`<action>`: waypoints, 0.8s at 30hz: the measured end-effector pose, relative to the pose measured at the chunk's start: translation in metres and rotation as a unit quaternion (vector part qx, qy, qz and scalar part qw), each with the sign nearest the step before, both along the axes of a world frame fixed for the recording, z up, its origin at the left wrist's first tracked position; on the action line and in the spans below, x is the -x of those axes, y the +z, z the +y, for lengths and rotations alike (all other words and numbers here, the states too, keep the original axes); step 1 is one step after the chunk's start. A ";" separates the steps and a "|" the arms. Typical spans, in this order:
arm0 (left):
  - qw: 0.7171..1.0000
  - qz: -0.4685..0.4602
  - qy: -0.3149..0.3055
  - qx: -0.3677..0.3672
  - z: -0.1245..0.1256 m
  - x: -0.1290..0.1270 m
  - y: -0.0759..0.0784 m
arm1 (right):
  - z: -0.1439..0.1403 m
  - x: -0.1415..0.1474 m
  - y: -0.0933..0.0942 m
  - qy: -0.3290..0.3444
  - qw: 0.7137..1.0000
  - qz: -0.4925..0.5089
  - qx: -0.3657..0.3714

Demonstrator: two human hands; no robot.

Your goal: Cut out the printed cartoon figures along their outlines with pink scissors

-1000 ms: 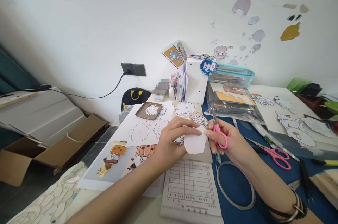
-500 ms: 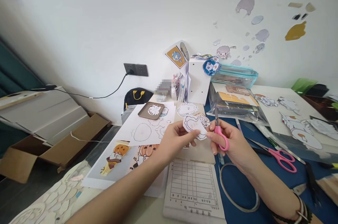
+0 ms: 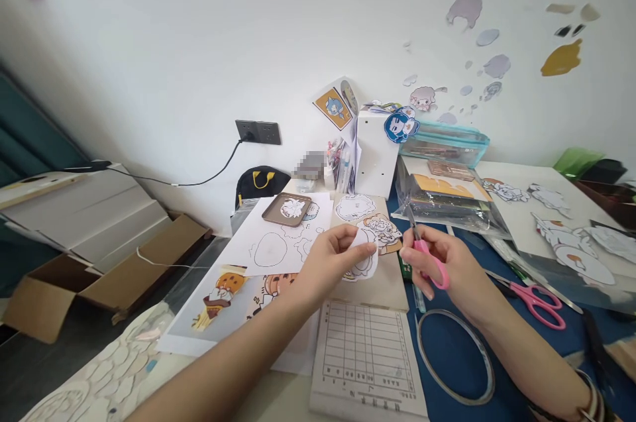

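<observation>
Since the earlier frame both hands have drawn apart and the paper cutout (image 3: 364,258) has tipped downward. Left hand (image 3: 328,262) pinches the cutout by its top edge between thumb and fingers (image 3: 365,249), above the surface. Right hand (image 3: 442,267) grips the pink scissors (image 3: 426,254), fingers through the handles, blades pointing up and apparently closed, just beside the cutout without touching it.

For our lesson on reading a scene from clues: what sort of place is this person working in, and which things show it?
Probably a home craft desk. The left hand holds a paper cut-out, the right hand holds pink scissors, printed cartoon sheets cover the table, and stickers dot the wall.
</observation>
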State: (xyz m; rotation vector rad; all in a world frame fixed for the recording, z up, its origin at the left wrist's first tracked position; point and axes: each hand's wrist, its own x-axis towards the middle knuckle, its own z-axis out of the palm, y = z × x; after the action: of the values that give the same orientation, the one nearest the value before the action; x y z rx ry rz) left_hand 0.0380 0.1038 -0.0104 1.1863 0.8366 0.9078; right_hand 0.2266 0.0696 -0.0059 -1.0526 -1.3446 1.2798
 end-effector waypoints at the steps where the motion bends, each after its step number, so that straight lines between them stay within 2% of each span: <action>1: 1.000 -0.011 0.008 0.008 0.001 0.000 0.000 | -0.001 0.001 0.001 0.017 1.000 -0.003 0.003; 6: 0.997 -0.053 0.050 0.022 0.002 0.000 0.001 | -0.006 0.011 -0.003 0.093 0.995 -0.013 0.016; 9: 0.995 -0.065 0.075 0.009 0.002 0.000 0.002 | -0.007 0.017 -0.008 0.110 0.993 -0.027 0.028; 15: 0.993 -0.046 0.105 -0.036 -0.001 -0.001 0.003 | -0.004 0.022 -0.015 0.078 0.996 -0.043 0.011; 24: 0.991 -0.014 0.095 -0.090 -0.006 -0.004 -0.006 | -0.002 0.020 -0.026 0.051 0.997 -0.057 0.015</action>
State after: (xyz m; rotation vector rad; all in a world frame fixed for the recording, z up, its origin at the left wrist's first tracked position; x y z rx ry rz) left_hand 0.0421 0.0973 -0.0163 1.2606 0.8709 1.1734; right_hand 0.2070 0.0676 -0.0322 -1.1039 -1.4862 1.3345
